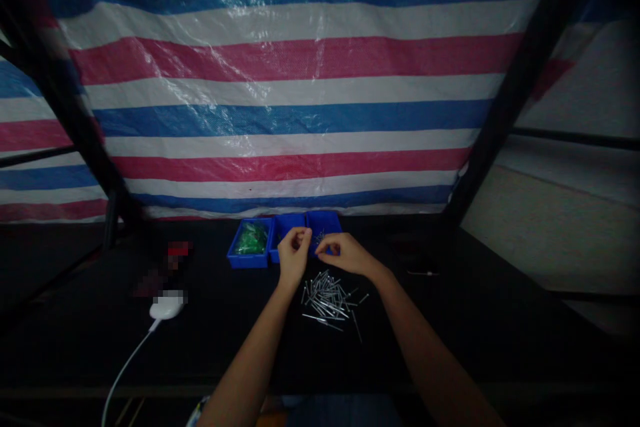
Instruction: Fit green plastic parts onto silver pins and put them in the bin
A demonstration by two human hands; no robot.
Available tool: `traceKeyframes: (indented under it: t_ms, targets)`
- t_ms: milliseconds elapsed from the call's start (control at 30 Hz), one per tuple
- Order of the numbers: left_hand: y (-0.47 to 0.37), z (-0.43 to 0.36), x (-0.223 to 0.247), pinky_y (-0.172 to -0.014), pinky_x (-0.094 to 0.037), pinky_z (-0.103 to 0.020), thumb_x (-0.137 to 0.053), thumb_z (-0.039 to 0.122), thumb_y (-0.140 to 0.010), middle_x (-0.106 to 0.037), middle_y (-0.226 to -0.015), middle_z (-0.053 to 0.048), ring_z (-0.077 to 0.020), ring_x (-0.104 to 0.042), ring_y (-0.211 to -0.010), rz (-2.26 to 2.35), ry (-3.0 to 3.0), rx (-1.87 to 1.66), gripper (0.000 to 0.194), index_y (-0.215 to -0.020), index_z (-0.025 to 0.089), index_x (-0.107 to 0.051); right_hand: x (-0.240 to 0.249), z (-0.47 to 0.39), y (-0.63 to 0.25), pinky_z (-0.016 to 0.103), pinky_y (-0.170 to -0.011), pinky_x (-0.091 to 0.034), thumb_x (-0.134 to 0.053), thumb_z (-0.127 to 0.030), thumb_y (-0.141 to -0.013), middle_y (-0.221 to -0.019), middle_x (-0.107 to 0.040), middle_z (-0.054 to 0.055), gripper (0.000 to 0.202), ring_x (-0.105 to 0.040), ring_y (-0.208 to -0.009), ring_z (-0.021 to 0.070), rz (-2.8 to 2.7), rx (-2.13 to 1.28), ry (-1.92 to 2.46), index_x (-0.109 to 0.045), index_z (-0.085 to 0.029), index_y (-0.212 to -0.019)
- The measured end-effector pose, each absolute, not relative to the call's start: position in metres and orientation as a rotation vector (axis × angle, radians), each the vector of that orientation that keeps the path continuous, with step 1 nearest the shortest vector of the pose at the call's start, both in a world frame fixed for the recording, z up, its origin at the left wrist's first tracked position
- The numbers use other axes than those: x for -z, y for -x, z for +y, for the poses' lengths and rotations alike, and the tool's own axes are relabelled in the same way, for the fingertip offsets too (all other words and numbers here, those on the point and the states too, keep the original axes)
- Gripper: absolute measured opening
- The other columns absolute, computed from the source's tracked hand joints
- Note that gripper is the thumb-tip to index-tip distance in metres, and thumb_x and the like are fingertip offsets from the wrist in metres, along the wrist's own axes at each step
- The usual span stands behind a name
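Note:
My left hand (pixel 294 252) is held over the front of the middle blue bin (pixel 289 221), its fingertips pinched together. Close by on its right, my right hand (pixel 344 251) has thumb and forefinger curled together in front of the right blue bin (pixel 327 219). Anything between either set of fingertips is too small to make out. Below the hands, a loose pile of thin silvery metal rods (pixel 327 297), like nails or long screws, lies on the black tabletop. Small metal pieces (pixel 319 238) show inside the right bin. My hands partly cover the middle bin's contents.
The left blue bin (pixel 250 261) holds green pieces in clear plastic (pixel 251 239). A white rounded device (pixel 167 307) with a cable lies on the left of the black table (pixel 210 333). Behind hangs a striped plastic sheet (pixel 300 60) between dark frame posts (pixel 505 93).

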State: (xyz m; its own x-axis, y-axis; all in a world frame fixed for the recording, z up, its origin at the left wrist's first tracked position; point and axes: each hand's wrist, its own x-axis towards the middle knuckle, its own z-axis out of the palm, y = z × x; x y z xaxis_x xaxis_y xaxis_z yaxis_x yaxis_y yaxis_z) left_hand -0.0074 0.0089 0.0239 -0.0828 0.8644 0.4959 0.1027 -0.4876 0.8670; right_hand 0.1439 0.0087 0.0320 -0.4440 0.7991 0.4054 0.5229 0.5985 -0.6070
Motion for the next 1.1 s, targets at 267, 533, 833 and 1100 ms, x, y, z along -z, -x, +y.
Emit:
traceKeyframes:
  t_ms: [267, 533, 833, 1100]
  targets:
    - [0.01, 0.007, -0.025, -0.05, -0.033, -0.019, -0.052, 0.042, -0.077, -0.048, -0.058, 0.003, -0.0082, -0.042, -0.052, 1.087, -1.586, -1.623, 0.028, -0.075, 0.014, -0.058, -0.019, -0.003, -0.114, 0.019, -0.052, -0.031, -0.063, -0.022, -0.068, -0.066, -0.063, -0.002, 0.018, -0.051, -0.056, 0.0089, -2.568, -0.605, 1.063, -0.07, -0.022, -0.085]
    - [0.01, 0.007, -0.024, -0.052, -0.034, -0.02, -0.048, 0.042, -0.08, -0.05, -0.06, 0.002, -0.009, -0.045, -0.054, 1.077, -1.632, -1.61, 0.03, -0.079, 0.014, -0.058, -0.017, -0.007, -0.11, 0.019, -0.049, -0.029, -0.061, -0.023, -0.069, -0.062, -0.062, -0.002, 0.011, -0.05, -0.052, 0.0083, -2.563, -0.604, 1.099, -0.069, -0.02, -0.075]
    - [0.01, 0.008, -0.025, -0.05, -0.035, -0.02, -0.048, 0.044, -0.079, -0.05, -0.059, 0.001, -0.009, -0.044, -0.053, 1.106, -1.635, -1.599, 0.032, -0.076, 0.014, -0.058, -0.019, 0.003, -0.12, 0.019, -0.047, -0.026, -0.056, -0.018, -0.071, -0.054, -0.054, -0.003, 0.008, -0.045, -0.048, 0.0079, -2.285, -0.542, 1.12, -0.064, -0.017, -0.07]
    - [0.007, 0.011, -0.018, -0.039, -0.035, -0.018, -0.05, 0.048, -0.076, -0.052, -0.06, 0.002, -0.0072, -0.044, -0.045, 1.059, -1.601, -1.419, 0.036, -0.078, 0.014, -0.058, -0.033, 0.014, -0.148, 0.02, -0.05, -0.032, -0.05, -0.03, -0.079, -0.059, -0.052, -0.003, 0.017, -0.046, -0.051, 0.01, -1.898, -0.354, 1.187, -0.063, -0.02, -0.081]
